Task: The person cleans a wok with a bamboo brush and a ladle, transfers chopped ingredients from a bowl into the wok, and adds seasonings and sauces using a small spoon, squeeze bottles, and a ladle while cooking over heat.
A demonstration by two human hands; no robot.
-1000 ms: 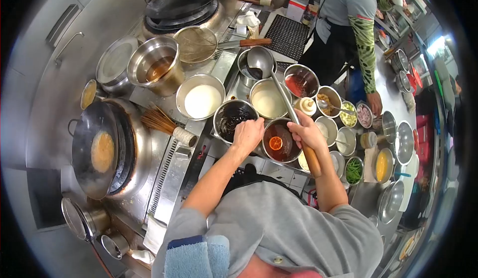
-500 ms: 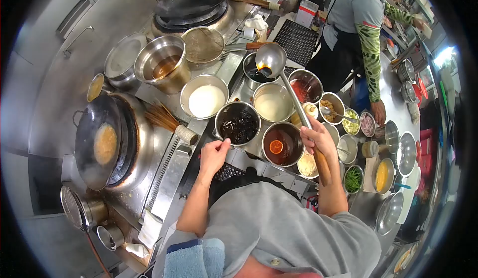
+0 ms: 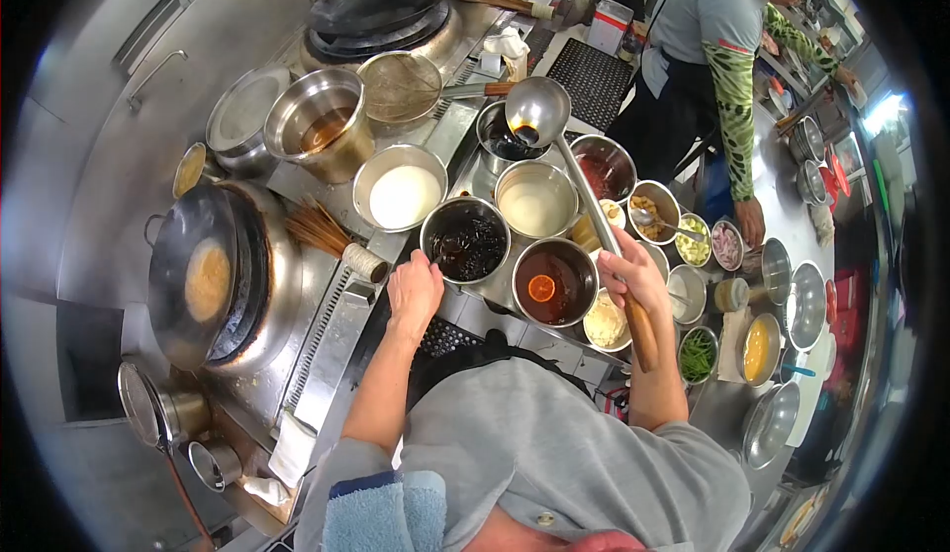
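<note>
Steel bench point(image 3: 317, 297): runs along my left, with woks and pots on it.
Co-worker point(image 3: 683, 13): stands off to my right in a black apron and leaf-patterned sleeve, one hand down beside the bowl of chopped pink pieces point(image 3: 727, 243).
Nearer wok point(image 3: 173, 290): sits tilted on its burner, well apart from my hands, steam about it.
Ladle point(image 3: 583, 182): in my right hand, its bowl up and away from me above the pots, a little dark liquid in it, its wooden handle running back over my forearm.
Amber-liquid pot point(image 3: 579, 258): in front of me, between my two hands.
Dark-liquid pot point(image 3: 426, 230): just left of the amber one, beside my left hand.
Bamboo brush point(image 3: 317, 226): lies between the nearer wok and my left hand, bound end towards me.
Right hand point(image 3: 647, 277): fingers wrapped around the ladle where metal meets wood.
Left hand point(image 3: 414, 295): fingers curled by the rim of the dark-liquid pot; I cannot tell whether they pinch it or only come close.
Golden-brown round point(image 3: 208, 280): flat inside the nearer wok.
Orange slice point(image 3: 541, 288): floats in the amber liquid.
</note>
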